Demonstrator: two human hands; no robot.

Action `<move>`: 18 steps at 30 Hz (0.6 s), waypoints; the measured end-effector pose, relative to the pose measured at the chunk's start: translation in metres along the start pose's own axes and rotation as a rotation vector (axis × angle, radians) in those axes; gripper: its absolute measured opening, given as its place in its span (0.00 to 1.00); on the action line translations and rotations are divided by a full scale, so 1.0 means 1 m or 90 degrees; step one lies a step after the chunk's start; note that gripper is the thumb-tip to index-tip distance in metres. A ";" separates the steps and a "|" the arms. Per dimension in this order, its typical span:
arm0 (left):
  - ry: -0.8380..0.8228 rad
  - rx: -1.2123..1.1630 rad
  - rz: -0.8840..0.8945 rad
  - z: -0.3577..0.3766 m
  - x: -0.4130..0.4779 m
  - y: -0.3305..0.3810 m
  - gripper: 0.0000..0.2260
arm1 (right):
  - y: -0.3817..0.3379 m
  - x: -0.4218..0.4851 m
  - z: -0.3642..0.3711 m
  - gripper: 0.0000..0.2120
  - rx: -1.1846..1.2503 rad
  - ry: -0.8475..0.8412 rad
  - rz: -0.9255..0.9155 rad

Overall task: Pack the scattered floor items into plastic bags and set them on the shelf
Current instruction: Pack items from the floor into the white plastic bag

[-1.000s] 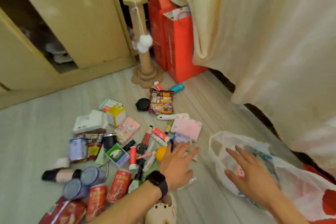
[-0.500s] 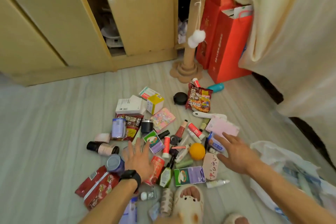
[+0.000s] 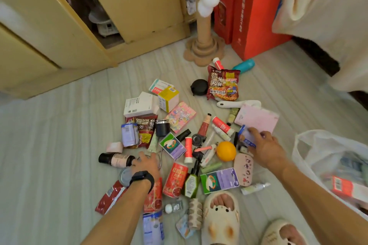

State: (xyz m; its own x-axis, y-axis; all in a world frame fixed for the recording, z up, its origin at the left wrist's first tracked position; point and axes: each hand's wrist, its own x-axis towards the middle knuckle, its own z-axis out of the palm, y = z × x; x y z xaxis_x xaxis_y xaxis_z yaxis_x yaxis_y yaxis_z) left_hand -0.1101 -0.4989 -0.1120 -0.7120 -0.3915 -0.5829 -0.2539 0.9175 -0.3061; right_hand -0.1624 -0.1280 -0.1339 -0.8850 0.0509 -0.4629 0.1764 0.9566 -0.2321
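- The right hand (image 3: 265,146) is the one nearer the plastic bag (image 3: 310,145), which lies slumped on the floor (image 3: 59,145) just to its right with its mouth turned toward the pile.
- Its grip is spread: the fingers reach forward and left, fairly straight, and lie on a blue-and-white pack (image 3: 246,139). I see no pinch round the pack.
- The pack sits right at those fingertips, at the near edge of a flat pink pouch (image 3: 256,118) and just right of an orange (image 3: 226,151). Its long axis runs from far-left to near-right, roughly in line with the reaching fingers, so I judge the fingers would have to turn across it to close on its narrow sides.
- From there the bag is a short sweep to the right, with nothing between.
- The pack looks small, thin and light, printed in blue on white and partly hidden by the hand. It should lift easily with one hand.
- The left hand (image 3: 147,162), with a black watch on the wrist, is low over the left side of the pile, beside a pink bottle (image 3: 117,160) with a black cap. Its fingers point down and away, so I cannot tell whether its grip is spread or holds anything.
- The bag already holds a few things, but most items are still on the floor, so the packing looks to be at an early stage.
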 end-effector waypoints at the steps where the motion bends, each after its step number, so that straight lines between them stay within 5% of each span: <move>1: 0.007 0.012 0.027 -0.001 0.002 -0.005 0.21 | 0.002 -0.001 0.002 0.32 0.018 -0.003 -0.001; 6: -0.009 -0.192 0.079 -0.035 -0.002 -0.016 0.21 | 0.003 -0.018 0.012 0.33 0.127 0.000 0.053; 14: -0.137 -0.925 0.084 -0.115 -0.071 0.022 0.06 | 0.022 -0.104 -0.020 0.26 0.506 0.142 0.080; 18: -0.291 -0.997 0.213 -0.134 -0.108 0.074 0.12 | 0.025 -0.160 -0.051 0.19 0.700 0.159 0.067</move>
State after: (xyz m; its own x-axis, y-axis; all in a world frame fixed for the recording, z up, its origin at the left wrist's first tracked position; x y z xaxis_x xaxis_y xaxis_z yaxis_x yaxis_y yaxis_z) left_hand -0.1398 -0.3795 0.0289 -0.7007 0.0968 -0.7069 -0.7082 0.0264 0.7056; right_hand -0.0382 -0.0971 -0.0215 -0.8827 0.2902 -0.3697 0.4297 0.1794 -0.8850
